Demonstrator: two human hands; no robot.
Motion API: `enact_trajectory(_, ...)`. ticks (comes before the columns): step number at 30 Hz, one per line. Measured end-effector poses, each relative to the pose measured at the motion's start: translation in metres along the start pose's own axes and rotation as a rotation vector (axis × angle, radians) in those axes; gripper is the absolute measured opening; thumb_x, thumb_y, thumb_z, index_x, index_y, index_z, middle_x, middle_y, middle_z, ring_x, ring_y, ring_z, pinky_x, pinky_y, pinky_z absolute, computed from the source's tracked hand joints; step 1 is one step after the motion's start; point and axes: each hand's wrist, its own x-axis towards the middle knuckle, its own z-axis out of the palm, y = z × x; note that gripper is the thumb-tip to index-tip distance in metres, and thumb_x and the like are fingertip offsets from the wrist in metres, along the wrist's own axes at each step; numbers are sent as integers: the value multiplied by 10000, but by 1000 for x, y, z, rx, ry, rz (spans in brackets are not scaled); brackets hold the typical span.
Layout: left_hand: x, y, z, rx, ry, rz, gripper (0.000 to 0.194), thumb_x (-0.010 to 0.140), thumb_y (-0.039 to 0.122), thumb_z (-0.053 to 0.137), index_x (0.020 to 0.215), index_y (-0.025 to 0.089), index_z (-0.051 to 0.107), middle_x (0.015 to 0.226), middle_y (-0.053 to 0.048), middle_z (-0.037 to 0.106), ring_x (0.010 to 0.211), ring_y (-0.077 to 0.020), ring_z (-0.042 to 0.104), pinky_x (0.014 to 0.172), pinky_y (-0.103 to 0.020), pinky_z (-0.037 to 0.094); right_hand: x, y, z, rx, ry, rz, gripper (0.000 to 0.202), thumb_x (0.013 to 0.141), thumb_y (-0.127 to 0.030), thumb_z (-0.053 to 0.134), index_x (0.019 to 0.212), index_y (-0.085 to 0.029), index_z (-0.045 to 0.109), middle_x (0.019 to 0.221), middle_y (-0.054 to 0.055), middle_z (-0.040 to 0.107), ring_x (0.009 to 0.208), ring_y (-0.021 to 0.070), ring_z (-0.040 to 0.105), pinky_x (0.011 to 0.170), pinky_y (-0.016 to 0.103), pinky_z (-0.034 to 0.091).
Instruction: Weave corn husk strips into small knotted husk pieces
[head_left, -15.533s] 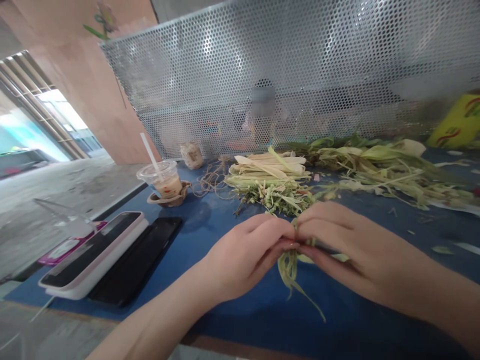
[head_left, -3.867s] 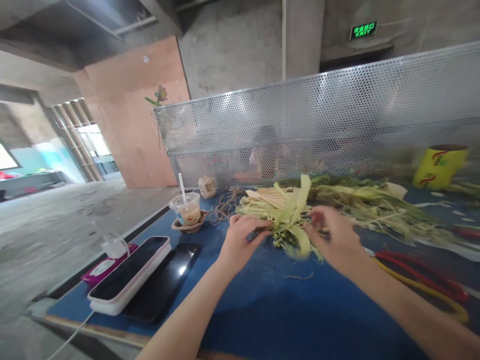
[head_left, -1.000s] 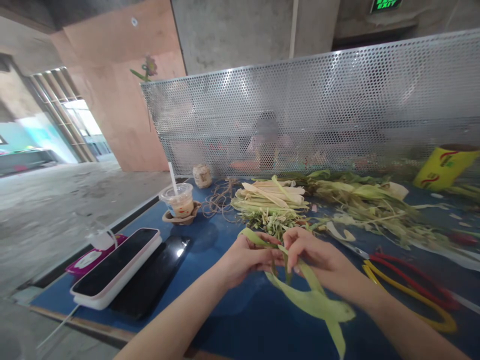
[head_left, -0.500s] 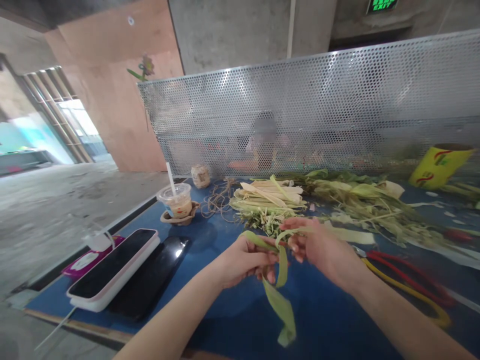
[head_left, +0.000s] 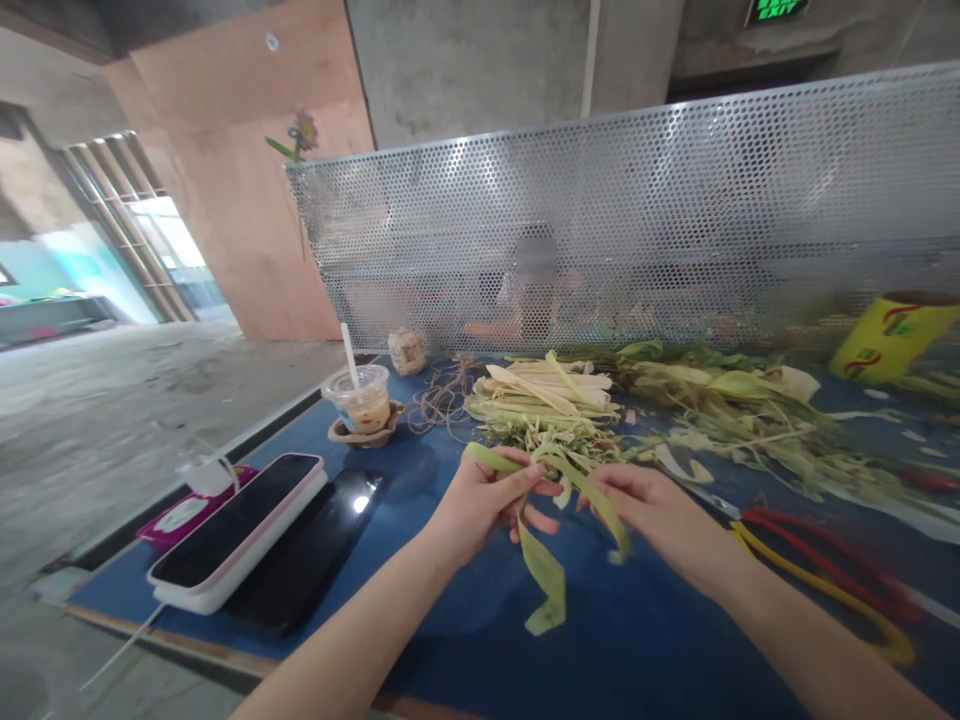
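My left hand [head_left: 491,500] is closed, its thumb and fingers pinching a green corn husk strip [head_left: 546,575] whose tail hangs down over the blue table. A second length of the husk [head_left: 585,480] arches from the left fingertips toward the right, its end loose. My right hand [head_left: 652,515] is at that length, fingers curled in against it; the fingertips are partly hidden behind the strip. Just beyond both hands lie trimmed green scraps [head_left: 551,435] and a stack of pale husks [head_left: 547,385].
Red-and-yellow-handled pliers or cutters [head_left: 810,560] lie right of my right forearm. Loose husks [head_left: 750,400] and a yellow roll [head_left: 892,335] are farther back. At left are a drink cup [head_left: 361,400], twine [head_left: 442,395], a white-cased phone [head_left: 240,530] and a black phone [head_left: 311,550]. A perforated metal screen [head_left: 637,220] stands behind.
My right hand has drawn slightly back to the right and lower. The upper strip, earlier stretched out rightward past the right hand, now bends down in front of its fingers.
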Motion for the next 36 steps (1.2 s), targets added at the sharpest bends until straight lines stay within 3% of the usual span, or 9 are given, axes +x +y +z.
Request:
enact_trajectory(4,-1,-1,0,62,-33,7,247,639,326,696,699,142,542,708,-44,700,473,-149,638,293,-140,341,1,-2,-4,10,-47,-107,420,742,-571,495,753,-170,621,581,-11,511,551,112,449,539,247,349)
enact_trajectory(8,-1,-3,-1,125,-22,20,262,624,341,699,715,145,550,705,-44,698,486,-173,643,300,-163,356,-1,-5,-4,-169,-87,-96,312,726,-480,575,674,-173,587,519,-43,432,492,88,384,486,227,306)
enact_trajectory(12,-1,-3,0,180,40,43,266,592,323,722,700,152,550,686,-39,694,468,-182,637,291,-174,346,-2,-5,0,-210,-98,-195,317,803,-432,483,618,-176,513,631,-17,479,607,109,446,579,236,355)
enact_trajectory(18,-4,-2,0,229,-48,32,344,644,333,686,915,150,581,662,-40,690,484,-192,643,309,-188,380,-2,-2,5,-168,-160,-123,216,814,-354,502,689,-189,438,671,-21,528,621,108,488,592,243,377)
enact_trajectory(22,-5,-2,-1,228,-19,54,265,681,378,644,801,146,597,738,-47,699,446,-169,630,294,-171,340,-2,-2,4,-134,-184,-59,186,833,-291,471,997,-205,481,554,-52,510,496,92,438,481,223,325)
enact_trajectory(24,-4,-2,-1,232,53,100,271,682,392,639,772,139,605,698,-38,691,420,-159,618,281,-163,309,-4,-2,4,-154,-238,-53,434,835,-249,459,1256,-221,356,515,-67,494,447,84,387,454,218,288)
enact_trajectory(27,-2,-3,0,193,102,142,277,694,401,624,809,150,600,662,-13,675,370,-138,590,282,-166,305,-8,-2,6,-202,-297,-62,618,848,-227,424,1390,-248,129,538,-64,522,448,80,362,464,214,284)
enact_trajectory(32,0,-5,1,151,81,113,277,679,399,643,787,146,609,654,-15,673,458,-151,631,353,-167,392,-9,-2,4,-489,-235,-150,604,840,-200,404,1389,-275,164,584,-53,571,454,81,362,466,206,298)
enact_trajectory(36,1,-6,1,109,122,58,259,612,337,713,747,130,633,705,-55,699,687,-210,673,446,-188,473,-7,3,1,-724,-86,-225,539,838,-248,406,1355,-300,262,736,4,625,579,141,524,542,255,413)
